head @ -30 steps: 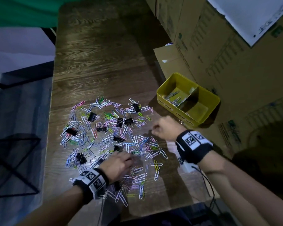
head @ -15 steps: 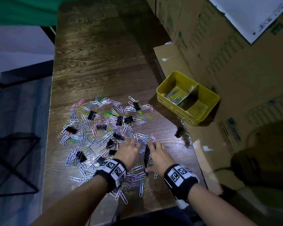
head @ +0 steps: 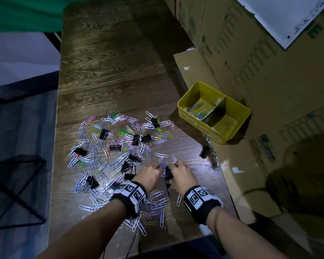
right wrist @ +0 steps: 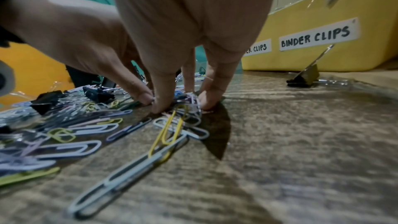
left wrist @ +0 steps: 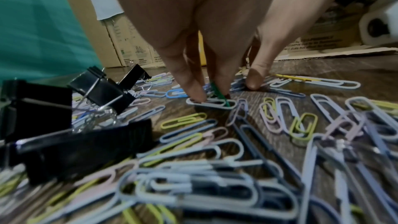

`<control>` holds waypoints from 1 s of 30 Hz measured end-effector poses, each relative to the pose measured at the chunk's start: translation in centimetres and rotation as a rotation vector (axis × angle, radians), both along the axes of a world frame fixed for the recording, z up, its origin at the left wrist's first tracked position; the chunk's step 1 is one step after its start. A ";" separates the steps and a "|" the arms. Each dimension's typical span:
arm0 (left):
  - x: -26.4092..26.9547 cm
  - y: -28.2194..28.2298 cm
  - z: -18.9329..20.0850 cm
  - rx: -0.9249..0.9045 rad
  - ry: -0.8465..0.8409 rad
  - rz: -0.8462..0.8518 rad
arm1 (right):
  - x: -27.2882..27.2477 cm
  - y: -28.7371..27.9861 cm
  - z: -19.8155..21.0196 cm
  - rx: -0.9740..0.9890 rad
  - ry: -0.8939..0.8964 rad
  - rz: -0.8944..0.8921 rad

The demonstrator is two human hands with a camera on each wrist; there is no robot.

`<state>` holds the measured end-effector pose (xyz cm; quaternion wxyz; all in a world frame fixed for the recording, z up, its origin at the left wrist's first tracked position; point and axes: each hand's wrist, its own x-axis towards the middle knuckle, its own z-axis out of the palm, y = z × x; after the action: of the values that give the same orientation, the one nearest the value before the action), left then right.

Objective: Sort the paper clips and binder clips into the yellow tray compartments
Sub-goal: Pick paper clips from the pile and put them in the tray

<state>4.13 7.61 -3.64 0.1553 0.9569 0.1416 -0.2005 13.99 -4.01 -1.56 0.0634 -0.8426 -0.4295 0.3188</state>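
Many coloured paper clips point(head: 120, 146) and black binder clips point(head: 104, 133) lie scattered on the wooden table point(head: 110, 71). My left hand point(head: 151, 172) and right hand point(head: 178, 171) meet at the pile's near right side. The right hand point(right wrist: 185, 103) pinches a small bunch of paper clips point(head: 166, 173) between thumb and fingers. The left hand's point(left wrist: 226, 89) straight fingertips press on clips, with a green clip point(left wrist: 219, 91) tilted between two of them. The yellow tray point(head: 198, 120) stands to the right, with paper clips point(head: 196, 109) in its left compartment. One binder clip point(head: 204, 151) lies on the table near the tray.
Cardboard boxes point(head: 251, 62) wall in the right side, and flat cardboard point(head: 238, 184) overlaps the table's right edge. The tray front point(right wrist: 366, 54) carries a "BINDER CLIPS" label point(right wrist: 316, 36). A black wire frame point(head: 17, 184) stands on the floor beyond the table's left edge.
My right hand came back from beside the tray to the pile, and a binder clip now lies near the tray. The left hand shifted right to meet it, and clips bunched between them.
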 end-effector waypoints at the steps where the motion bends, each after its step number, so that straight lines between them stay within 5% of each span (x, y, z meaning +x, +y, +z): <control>1: -0.2 0.1 -0.1 -0.012 -0.015 -0.002 | 0.1 0.1 0.0 0.009 0.007 0.016; 14: -0.7 1.3 0.3 -0.132 -0.194 0.032 | 3.3 -0.2 -0.1 0.166 0.268 -0.168; 18: -0.4 2.0 2.3 -0.283 -0.298 0.282 | 4.5 -0.1 0.2 0.224 0.290 -0.262; 23: 0.2 3.2 5.0 -0.821 -0.283 0.986 | 5.9 0.0 1.7 0.345 0.343 -0.353; 30: 5.7 6.4 11.0 -1.051 -0.476 0.885 | 7.2 -0.2 5.8 0.673 0.436 -0.548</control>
<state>9.84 14.05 7.36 0.6876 0.6266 0.3630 0.0531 21.20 -4.22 4.26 0.5026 -0.7710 -0.2476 0.3027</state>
